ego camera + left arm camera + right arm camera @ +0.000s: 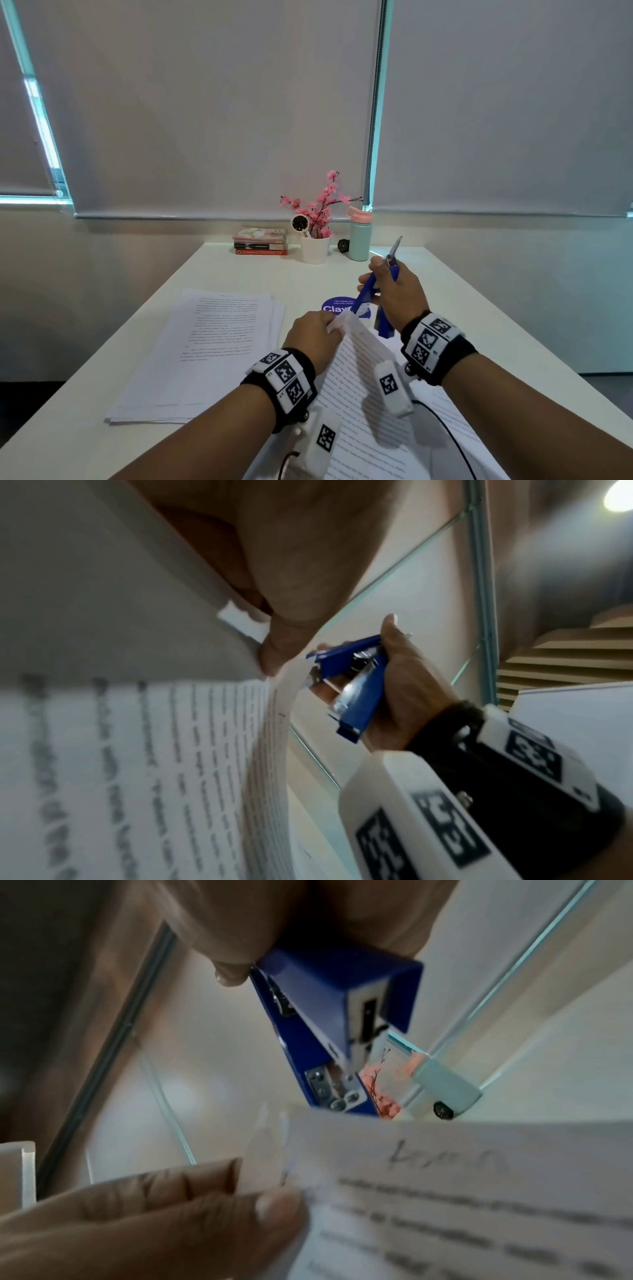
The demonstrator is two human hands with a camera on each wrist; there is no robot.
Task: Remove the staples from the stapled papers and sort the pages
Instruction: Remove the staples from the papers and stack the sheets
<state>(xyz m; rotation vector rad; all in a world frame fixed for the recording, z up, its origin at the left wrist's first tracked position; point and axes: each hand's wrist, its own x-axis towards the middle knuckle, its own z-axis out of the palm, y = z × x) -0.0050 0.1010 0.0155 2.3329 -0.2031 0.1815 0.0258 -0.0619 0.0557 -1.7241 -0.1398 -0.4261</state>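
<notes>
My left hand [329, 325] pinches the top corner of a stapled set of printed papers [363, 387] and holds that corner up off the white table [239, 274]. The left wrist view shows the same pinch, thumb and fingers [274, 653] on the paper corner [240, 620]. My right hand [394, 291] grips a blue stapler [368, 291] that is hinged open, with its metal end [335, 1091] just above the paper's top edge [445, 1139]. A stack of loose printed pages [212, 346] lies flat to the left.
At the table's far edge stand a pile of books [261, 241], a white pot of pink flowers [315, 248], a small clock [300, 223] and a mint bottle [359, 236]. A purple round sticker [337, 305] lies under the stapler. A black cable [445, 428] crosses the papers.
</notes>
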